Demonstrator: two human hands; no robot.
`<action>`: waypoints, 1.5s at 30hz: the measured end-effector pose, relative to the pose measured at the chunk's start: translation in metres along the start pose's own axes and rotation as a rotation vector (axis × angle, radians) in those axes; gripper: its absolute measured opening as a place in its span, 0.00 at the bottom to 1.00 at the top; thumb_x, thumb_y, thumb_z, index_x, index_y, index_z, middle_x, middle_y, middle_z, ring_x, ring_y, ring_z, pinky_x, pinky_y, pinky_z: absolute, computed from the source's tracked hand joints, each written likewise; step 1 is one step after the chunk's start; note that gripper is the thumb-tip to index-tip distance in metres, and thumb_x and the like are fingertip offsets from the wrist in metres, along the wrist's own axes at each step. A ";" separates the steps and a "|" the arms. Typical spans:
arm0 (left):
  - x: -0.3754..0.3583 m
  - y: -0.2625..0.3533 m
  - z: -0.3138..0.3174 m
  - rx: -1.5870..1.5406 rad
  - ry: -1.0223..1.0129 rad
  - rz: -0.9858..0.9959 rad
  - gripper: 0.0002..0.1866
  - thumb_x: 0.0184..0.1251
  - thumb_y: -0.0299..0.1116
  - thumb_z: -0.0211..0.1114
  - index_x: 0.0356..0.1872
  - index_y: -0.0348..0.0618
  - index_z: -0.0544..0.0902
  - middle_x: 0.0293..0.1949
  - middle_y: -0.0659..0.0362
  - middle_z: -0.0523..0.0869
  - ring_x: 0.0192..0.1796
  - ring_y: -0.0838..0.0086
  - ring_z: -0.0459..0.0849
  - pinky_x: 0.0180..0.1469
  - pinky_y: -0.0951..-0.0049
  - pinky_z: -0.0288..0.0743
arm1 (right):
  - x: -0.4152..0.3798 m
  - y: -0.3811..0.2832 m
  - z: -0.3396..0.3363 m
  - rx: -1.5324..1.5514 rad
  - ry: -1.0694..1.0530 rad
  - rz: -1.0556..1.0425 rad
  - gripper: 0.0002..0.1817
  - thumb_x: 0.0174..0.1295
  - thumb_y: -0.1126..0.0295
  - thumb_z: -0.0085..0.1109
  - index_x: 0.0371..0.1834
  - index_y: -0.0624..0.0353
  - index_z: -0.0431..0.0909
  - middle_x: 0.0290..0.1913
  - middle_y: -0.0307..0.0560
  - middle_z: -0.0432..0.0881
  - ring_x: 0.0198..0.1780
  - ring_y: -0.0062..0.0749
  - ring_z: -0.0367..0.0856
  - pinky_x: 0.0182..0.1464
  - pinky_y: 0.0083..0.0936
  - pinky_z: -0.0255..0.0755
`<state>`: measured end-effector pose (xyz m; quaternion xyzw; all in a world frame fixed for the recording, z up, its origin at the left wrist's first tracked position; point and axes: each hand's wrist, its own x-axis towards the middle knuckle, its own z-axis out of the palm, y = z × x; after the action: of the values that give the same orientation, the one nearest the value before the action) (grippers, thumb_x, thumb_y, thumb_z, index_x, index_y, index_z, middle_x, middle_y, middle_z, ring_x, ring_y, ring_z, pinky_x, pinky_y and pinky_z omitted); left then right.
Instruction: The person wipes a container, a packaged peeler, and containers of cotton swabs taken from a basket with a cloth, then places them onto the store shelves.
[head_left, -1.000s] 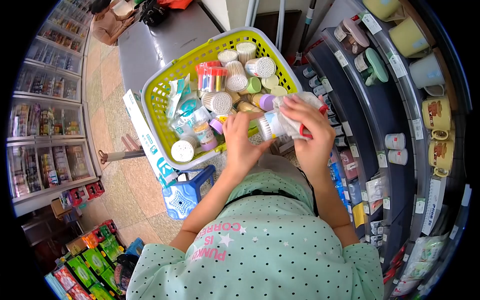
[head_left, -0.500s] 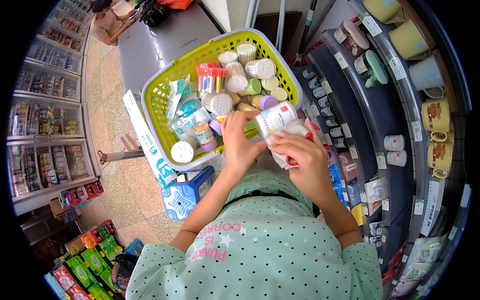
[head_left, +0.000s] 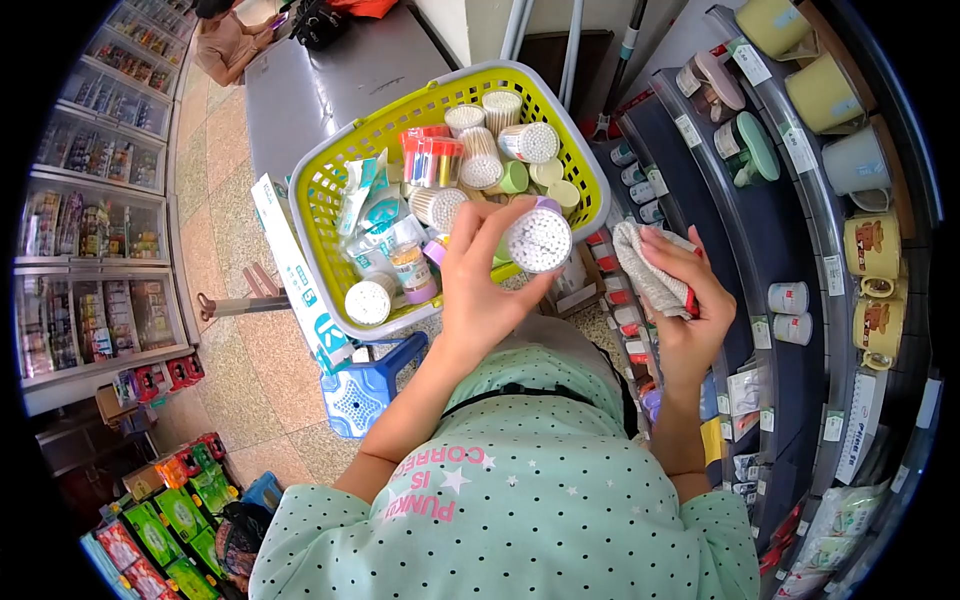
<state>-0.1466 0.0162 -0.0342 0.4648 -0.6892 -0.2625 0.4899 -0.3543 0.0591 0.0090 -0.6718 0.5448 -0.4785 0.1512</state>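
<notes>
In my left hand [head_left: 478, 275] is a round container of cotton swabs [head_left: 540, 241], gripped between thumb and fingers with its white tips facing me. My right hand [head_left: 692, 305] is closed around a folded greyish cloth [head_left: 648, 275] with a red edge, apart from the container. Just beyond my left hand stands a yellow-green basket [head_left: 330, 190] with a grey rim. It holds several tubs of cotton swabs [head_left: 481, 165], a red-lidded tub [head_left: 432, 160] and teal-and-white packets [head_left: 380, 222]. Part of the basket's near side is hidden behind my left hand.
Shelves with mugs [head_left: 872, 245] and small tubs [head_left: 789, 298] rise close on my right. A blue stool [head_left: 358, 402] and a long white-and-teal box [head_left: 290, 265] are by the basket. A grey table [head_left: 345, 85] lies behind it; a person [head_left: 228, 45] sits at the far left.
My right hand has moved right with the cloth, away from the swab container. My left hand now holds the container alone, turned so its swab tips face me.
</notes>
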 end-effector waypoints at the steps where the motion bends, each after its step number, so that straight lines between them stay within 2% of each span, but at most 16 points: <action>1: -0.001 -0.002 0.002 -0.003 -0.019 0.000 0.37 0.38 0.25 0.83 0.58 0.42 0.83 0.47 0.55 0.81 0.49 0.62 0.81 0.55 0.65 0.76 | 0.000 0.000 0.002 0.004 -0.008 -0.008 0.16 0.53 0.84 0.64 0.44 0.58 0.89 0.50 0.45 0.91 0.57 0.38 0.88 0.74 0.47 0.60; 6: -0.006 -0.008 0.013 0.021 -0.058 -0.034 0.44 0.37 0.22 0.82 0.64 0.42 0.75 0.46 0.54 0.83 0.51 0.63 0.83 0.58 0.64 0.76 | 0.005 -0.004 0.014 -0.115 -0.090 -0.105 0.20 0.49 0.85 0.61 0.45 0.56 0.89 0.50 0.45 0.90 0.57 0.38 0.88 0.75 0.49 0.60; 7: -0.008 -0.010 0.014 0.015 -0.059 -0.042 0.45 0.37 0.22 0.82 0.65 0.42 0.73 0.46 0.53 0.84 0.51 0.63 0.84 0.59 0.63 0.76 | 0.006 -0.002 0.020 -0.143 -0.097 -0.124 0.22 0.45 0.87 0.60 0.44 0.55 0.89 0.50 0.45 0.90 0.57 0.39 0.87 0.75 0.51 0.59; 10: -0.010 -0.010 0.015 0.024 -0.060 -0.050 0.47 0.37 0.19 0.80 0.66 0.42 0.69 0.46 0.53 0.85 0.54 0.62 0.84 0.61 0.63 0.76 | 0.008 0.001 0.035 -0.182 -0.179 -0.127 0.23 0.43 0.87 0.60 0.44 0.56 0.88 0.50 0.45 0.90 0.59 0.39 0.86 0.75 0.52 0.59; 13: -0.009 -0.008 0.014 -0.089 -0.056 -0.141 0.45 0.36 0.22 0.80 0.64 0.42 0.72 0.47 0.53 0.84 0.54 0.58 0.82 0.58 0.60 0.74 | 0.013 -0.002 0.043 -0.199 -0.169 -0.166 0.23 0.41 0.88 0.59 0.42 0.57 0.88 0.49 0.45 0.90 0.59 0.38 0.85 0.75 0.53 0.58; 17: -0.012 -0.009 0.016 -0.055 -0.031 -0.126 0.44 0.36 0.20 0.79 0.63 0.41 0.72 0.47 0.51 0.85 0.53 0.56 0.84 0.56 0.60 0.77 | 0.016 -0.008 0.054 -0.177 -0.213 -0.215 0.22 0.41 0.89 0.58 0.40 0.57 0.87 0.47 0.45 0.90 0.60 0.37 0.85 0.76 0.52 0.58; 22: -0.016 -0.016 0.020 -0.070 0.043 -0.130 0.43 0.36 0.19 0.79 0.62 0.40 0.71 0.47 0.50 0.85 0.52 0.55 0.85 0.52 0.61 0.79 | 0.020 -0.010 0.048 -0.054 -0.380 -0.285 0.20 0.42 0.88 0.59 0.38 0.56 0.87 0.44 0.43 0.90 0.58 0.34 0.86 0.76 0.50 0.61; 24: -0.016 -0.013 0.020 -0.079 0.042 -0.159 0.43 0.36 0.20 0.79 0.62 0.40 0.72 0.46 0.51 0.85 0.52 0.56 0.85 0.54 0.61 0.79 | 0.022 -0.009 0.039 0.003 -0.466 -0.272 0.20 0.42 0.89 0.59 0.36 0.55 0.88 0.44 0.41 0.90 0.57 0.32 0.86 0.75 0.50 0.63; 30: -0.013 -0.004 0.018 -0.065 -0.009 -0.190 0.41 0.35 0.20 0.81 0.59 0.41 0.75 0.45 0.53 0.84 0.54 0.58 0.83 0.62 0.59 0.74 | 0.033 0.001 0.007 -0.074 -0.615 -0.232 0.18 0.42 0.89 0.59 0.32 0.54 0.88 0.42 0.39 0.91 0.55 0.29 0.87 0.76 0.50 0.62; 34: -0.010 -0.004 0.015 0.089 -0.039 -0.079 0.37 0.36 0.21 0.81 0.56 0.43 0.80 0.46 0.55 0.84 0.51 0.60 0.84 0.64 0.60 0.74 | 0.041 -0.001 0.003 -0.205 -0.510 -0.230 0.19 0.41 0.89 0.58 0.33 0.54 0.88 0.43 0.40 0.91 0.55 0.31 0.87 0.78 0.52 0.59; 38: -0.009 -0.003 0.013 0.201 -0.061 -0.014 0.34 0.35 0.26 0.83 0.53 0.44 0.84 0.47 0.57 0.83 0.53 0.58 0.82 0.72 0.49 0.63 | 0.036 0.002 0.023 -0.210 -0.293 -0.263 0.23 0.40 0.91 0.55 0.37 0.56 0.88 0.47 0.43 0.90 0.59 0.35 0.86 0.78 0.54 0.57; 40: -0.010 0.000 0.013 0.247 -0.055 -0.022 0.34 0.35 0.28 0.83 0.53 0.45 0.85 0.48 0.58 0.84 0.55 0.59 0.81 0.75 0.44 0.57 | 0.028 0.006 0.033 -0.215 -0.270 -0.248 0.23 0.40 0.91 0.55 0.38 0.57 0.88 0.48 0.44 0.90 0.59 0.37 0.86 0.77 0.54 0.57; 45: -0.010 0.006 0.011 0.312 -0.033 -0.034 0.34 0.34 0.29 0.83 0.53 0.46 0.85 0.49 0.59 0.84 0.57 0.60 0.80 0.76 0.46 0.54 | 0.016 -0.001 0.028 -0.261 -0.274 -0.159 0.22 0.41 0.90 0.55 0.40 0.58 0.87 0.48 0.48 0.90 0.57 0.40 0.87 0.77 0.55 0.58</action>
<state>-0.1579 0.0269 -0.0380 0.5424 -0.7216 -0.1682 0.3960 -0.3320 0.0364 0.0035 -0.7853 0.5220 -0.3184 0.0973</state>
